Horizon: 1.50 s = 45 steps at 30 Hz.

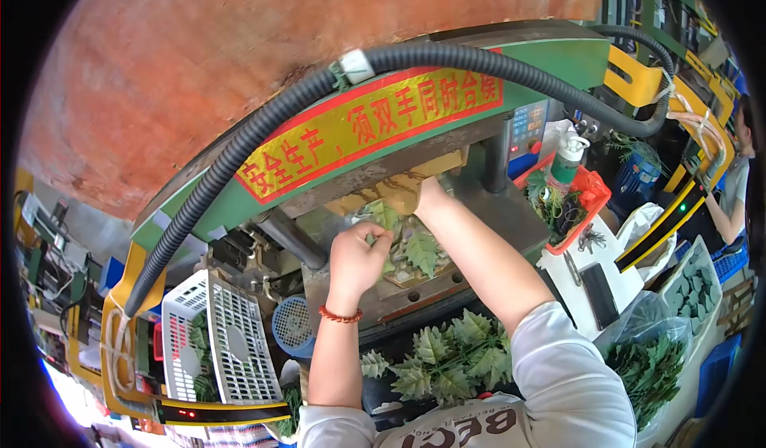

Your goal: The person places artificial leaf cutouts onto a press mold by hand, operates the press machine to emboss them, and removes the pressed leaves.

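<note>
My left hand (359,258) is over the left part of the lower mould, its fingers curled in and closed. A pale green artificial leaf (381,213) shows just beyond those fingers; whether they grip it I cannot tell. Another leaf, darker green (421,253), lies on the metal lower mould (399,275) between my forearms. My right hand (431,197) reaches in below the brownish upper mould (375,195), and its fingers are hidden there. Close in front of my body is a pile of artificial leaves (455,360).
Steel posts (496,165) flank the moulds. A red basket (594,197) with a spray bottle (568,157) stands right, near a phone (598,295). White crates (239,340) stand left. Yellow-black light bars (223,413) bound both sides. Another person's arm (728,213) shows far right.
</note>
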Each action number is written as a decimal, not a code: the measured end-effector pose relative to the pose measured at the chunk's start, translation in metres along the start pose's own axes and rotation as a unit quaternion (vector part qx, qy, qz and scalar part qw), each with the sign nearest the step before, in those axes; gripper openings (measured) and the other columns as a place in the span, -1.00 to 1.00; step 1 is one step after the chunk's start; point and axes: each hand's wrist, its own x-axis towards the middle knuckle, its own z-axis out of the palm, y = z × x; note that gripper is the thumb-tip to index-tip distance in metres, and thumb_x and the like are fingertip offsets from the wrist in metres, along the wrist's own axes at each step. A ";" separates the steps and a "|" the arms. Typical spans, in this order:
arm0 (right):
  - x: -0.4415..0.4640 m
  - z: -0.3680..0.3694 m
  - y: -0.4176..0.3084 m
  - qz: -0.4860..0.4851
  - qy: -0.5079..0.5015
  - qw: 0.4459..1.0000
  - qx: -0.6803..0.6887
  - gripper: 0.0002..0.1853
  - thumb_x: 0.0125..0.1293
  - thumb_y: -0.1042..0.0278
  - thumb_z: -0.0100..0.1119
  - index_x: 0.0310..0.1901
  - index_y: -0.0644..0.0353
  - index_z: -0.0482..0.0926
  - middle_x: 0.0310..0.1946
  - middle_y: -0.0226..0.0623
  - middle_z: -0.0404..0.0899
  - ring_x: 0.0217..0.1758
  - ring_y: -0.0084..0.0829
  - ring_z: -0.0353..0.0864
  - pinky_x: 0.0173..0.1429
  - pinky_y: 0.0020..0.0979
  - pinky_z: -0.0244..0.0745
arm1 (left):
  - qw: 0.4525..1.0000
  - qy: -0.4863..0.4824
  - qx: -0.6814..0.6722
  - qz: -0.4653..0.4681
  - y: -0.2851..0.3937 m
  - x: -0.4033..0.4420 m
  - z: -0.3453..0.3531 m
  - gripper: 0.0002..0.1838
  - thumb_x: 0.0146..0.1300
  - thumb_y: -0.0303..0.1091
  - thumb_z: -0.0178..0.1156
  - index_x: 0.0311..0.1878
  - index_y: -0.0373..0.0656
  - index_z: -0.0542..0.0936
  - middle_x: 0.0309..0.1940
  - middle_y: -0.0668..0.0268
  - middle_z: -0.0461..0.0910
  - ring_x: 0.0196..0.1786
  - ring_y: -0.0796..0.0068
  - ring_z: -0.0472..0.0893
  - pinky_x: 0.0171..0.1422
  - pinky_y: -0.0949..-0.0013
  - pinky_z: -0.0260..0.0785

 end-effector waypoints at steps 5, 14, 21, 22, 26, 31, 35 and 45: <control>-0.030 0.032 -0.024 0.004 0.131 0.981 -0.141 -0.70 0.38 0.28 -0.01 0.05 0.26 0.46 0.00 -0.14 0.53 0.00 -0.40 0.52 0.01 -0.37 0.45 | 0.995 0.050 0.048 0.067 0.000 -0.049 -0.015 -0.90 0.08 -0.41 0.27 -0.39 -0.24 0.64 -0.52 0.28 0.64 -0.52 0.38 0.56 -0.38 0.43 0.38; -0.238 0.006 -0.103 0.240 -0.238 0.820 -0.461 -0.75 0.24 0.36 0.23 -0.56 0.27 0.54 -0.60 -0.27 0.58 -0.62 -0.51 0.45 -0.50 -0.52 0.33 | 0.987 -0.080 -0.066 -0.120 -0.028 -0.241 -0.054 -0.77 0.06 -0.26 0.39 -0.48 -0.24 0.63 -0.61 0.31 0.60 -0.61 0.43 0.48 -0.48 0.45 0.29; -0.336 -0.092 -0.111 0.104 -0.052 0.453 -0.884 -0.60 0.13 0.04 0.25 -0.45 0.30 0.52 -0.50 -0.11 0.54 -0.36 0.03 0.51 -0.20 -0.16 0.42 | 0.862 -0.345 0.330 -0.169 -0.094 -0.323 0.004 -0.53 0.20 0.11 0.12 -0.52 -0.14 0.62 -0.62 0.21 0.59 -0.57 0.11 0.51 -0.48 0.24 0.31; -0.357 -0.107 -0.122 0.189 -0.034 0.397 -0.898 -0.59 0.12 0.02 0.25 -0.47 0.30 0.50 -0.50 -0.10 0.53 -0.36 0.03 0.51 -0.21 -0.17 0.41 | 0.862 -0.349 0.328 -0.169 -0.098 -0.330 0.013 -0.53 0.20 0.11 0.12 -0.52 -0.14 0.62 -0.62 0.21 0.59 -0.57 0.11 0.51 -0.48 0.24 0.31; -0.432 -0.187 -0.112 0.196 -0.007 0.405 -0.893 -0.55 0.10 -0.02 0.26 -0.55 0.28 0.45 -0.55 -0.12 0.50 -0.41 -0.02 0.50 -0.26 -0.18 0.40 | 0.921 -0.180 0.306 -0.160 -0.108 -0.361 0.044 -0.55 0.21 0.09 0.08 -0.52 -0.12 0.61 -0.57 0.19 0.61 -0.50 0.03 0.56 -0.44 0.15 0.34; -0.432 -0.192 -0.108 0.162 0.061 0.455 -0.873 -0.52 0.08 -0.06 0.27 -0.59 0.25 0.44 -0.54 -0.16 0.52 -0.45 -0.07 0.50 -0.30 -0.19 0.39 | 0.922 -0.142 0.322 -0.163 -0.117 -0.368 0.062 -0.57 0.19 0.07 0.12 -0.50 -0.11 0.63 -0.56 0.19 0.61 -0.47 0.05 0.55 -0.40 0.14 0.35; -0.432 -0.203 -0.108 0.159 0.038 0.446 -0.880 -0.51 0.06 -0.10 0.27 -0.58 0.25 0.44 -0.53 -0.17 0.53 -0.46 -0.10 0.50 -0.31 -0.21 0.39 | 0.909 -0.167 0.337 -0.178 -0.114 -0.361 0.060 -0.59 0.20 0.05 0.12 -0.49 -0.11 0.64 -0.53 0.20 0.62 -0.46 0.05 0.56 -0.39 0.15 0.35; -0.429 -0.198 -0.114 0.149 -0.041 0.370 -0.916 -0.57 0.11 -0.02 0.24 -0.54 0.24 0.46 -0.51 -0.19 0.54 -0.45 -0.11 0.54 -0.30 -0.22 0.43 | 0.909 -0.158 0.351 -0.157 -0.101 -0.365 0.053 -0.62 0.19 0.01 0.14 -0.48 -0.12 0.64 -0.53 0.23 0.62 -0.47 0.07 0.55 -0.39 0.18 0.36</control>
